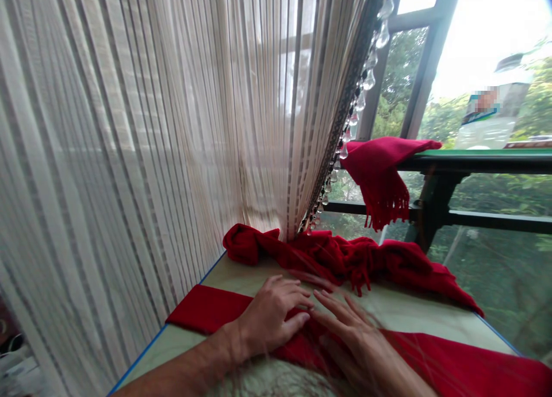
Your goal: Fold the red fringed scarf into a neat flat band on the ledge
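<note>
Both forearms come in from the bottom edge, and the left hand [271, 313] lies palm down on a flat strip of red cloth [207, 308] spread across the pale table [401, 311]. Its fingers are loosely spread and slightly curled, pressing on the fabric rather than gripping it. Just beside it, the right hand [349, 325] is blurred; its fingers look stretched out flat over the same cloth, nearly touching the left fingertips, with nothing clasped.

Behind the hands, a crumpled red scarf [345, 256] lies bunched along the far side of the table, its fringe hanging toward the hands. Another red piece [379, 167] drapes off a dark green rail [483, 158] at the window, fringe down. On the left, a sheer striped curtain [150, 127] hangs right down to the table's far corner, its beaded edge [357, 101] touching the bunched scarf. Beyond the glass, trees are visible.
</note>
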The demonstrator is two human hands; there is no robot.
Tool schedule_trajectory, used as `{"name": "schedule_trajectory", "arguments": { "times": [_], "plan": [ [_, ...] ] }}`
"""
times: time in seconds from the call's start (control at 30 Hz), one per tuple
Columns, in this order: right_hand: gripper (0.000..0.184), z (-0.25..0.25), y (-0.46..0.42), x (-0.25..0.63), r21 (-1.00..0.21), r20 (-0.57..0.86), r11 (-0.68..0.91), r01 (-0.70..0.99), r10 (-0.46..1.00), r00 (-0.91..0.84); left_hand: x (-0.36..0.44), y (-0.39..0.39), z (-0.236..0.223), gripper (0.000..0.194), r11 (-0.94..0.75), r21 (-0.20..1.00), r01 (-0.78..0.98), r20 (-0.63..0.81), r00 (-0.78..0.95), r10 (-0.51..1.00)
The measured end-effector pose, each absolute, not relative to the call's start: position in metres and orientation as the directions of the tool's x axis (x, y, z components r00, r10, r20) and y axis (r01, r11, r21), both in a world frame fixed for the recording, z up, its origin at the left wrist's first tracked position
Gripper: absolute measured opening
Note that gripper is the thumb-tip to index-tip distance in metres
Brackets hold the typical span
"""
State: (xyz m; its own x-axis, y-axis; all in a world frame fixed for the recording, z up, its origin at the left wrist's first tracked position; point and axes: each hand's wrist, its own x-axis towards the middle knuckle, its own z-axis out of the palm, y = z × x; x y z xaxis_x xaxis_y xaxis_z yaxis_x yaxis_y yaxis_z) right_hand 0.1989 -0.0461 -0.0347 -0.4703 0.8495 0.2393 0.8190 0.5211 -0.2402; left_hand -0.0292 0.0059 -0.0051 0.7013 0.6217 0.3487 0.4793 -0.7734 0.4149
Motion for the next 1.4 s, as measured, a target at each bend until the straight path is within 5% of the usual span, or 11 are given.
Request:
{"name": "schedule_trajectory", "arguments": {
  "times": [0.8,1.03,1.4],
  "plan": [
    [0.029,-0.007,-0.061,0.194,-0.420,0.347,0.498,0.758,0.861,-0.373,-0.027,0.012,-0.001,0.008,-0.753,0.372,0.543,0.349,0.670,0.655],
    [0.045,-0.005,-0.061,0.194,-0.395,0.357,0.511,0.763,0.851,-0.385,-0.027,0.012,-0.003,0.023,-0.759,0.402,0.513,0.378,0.661,0.648],
    [0.045,-0.010,-0.060,0.194,-0.454,0.403,0.543,0.706,0.832,-0.381,-0.030,0.014,-0.009,0.052,-0.762,0.457,0.458,0.431,0.636,0.641]
  ]
}}
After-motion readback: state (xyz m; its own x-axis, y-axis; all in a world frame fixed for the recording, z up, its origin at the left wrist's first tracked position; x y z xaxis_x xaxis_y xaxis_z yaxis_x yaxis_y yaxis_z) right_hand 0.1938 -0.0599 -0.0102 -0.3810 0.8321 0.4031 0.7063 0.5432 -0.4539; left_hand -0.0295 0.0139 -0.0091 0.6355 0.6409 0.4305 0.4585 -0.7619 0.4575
